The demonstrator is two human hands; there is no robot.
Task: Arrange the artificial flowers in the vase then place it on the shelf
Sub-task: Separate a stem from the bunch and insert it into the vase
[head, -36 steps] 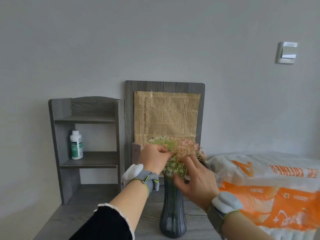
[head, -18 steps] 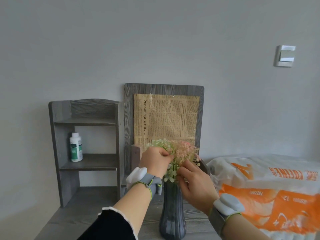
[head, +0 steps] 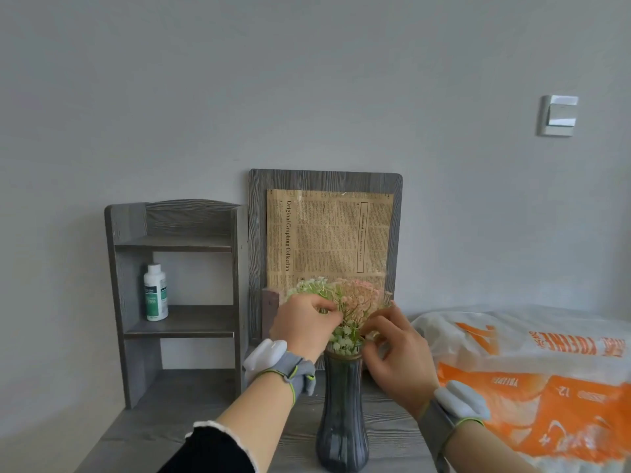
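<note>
Artificial flowers (head: 356,297): a loose bunch of tiny blossoms, pale green on the left and pink on the right, with small white-green sprigs lower down; the stems go into the vase mouth.
Vase (head: 342,421): dark smoky glass, ribbed, with a narrow neck and a wider belly. It stands upright at the desk's front edge, about midway along it.
Left hand (head: 304,329): fingers curled, gripping the green side of the bunch from the left.
Right hand (head: 397,358): fingers bent, the tips pinching stems just above the vase mouth on the pink side.
Wristbands: a grey strap with a white pod on the left wrist (head: 273,361) and on the right wrist (head: 459,402).
Sleeve (head: 211,448): black with a white frilled cuff, on the left forearm.
Desk (head: 191,387): grey wood grain.
Shelf (head: 114,268): a small grey unit at the desk's back left corner.
Bottle (head: 155,293): white with a green label, on the shelf's middle board.
Board (head: 326,180): grey, leaning on the wall behind the vase, with a newspaper sheet (head: 327,240) on it.
Plastic bag (head: 532,370): white and orange, along the desk's right side.
Wall switch (head: 560,115): high on the right.
Change: a second ago the right fingers reached up, spread at the pink heads; now they are bent in lower by the stems. The left hand stays on the green side and the vase has not moved.
</note>
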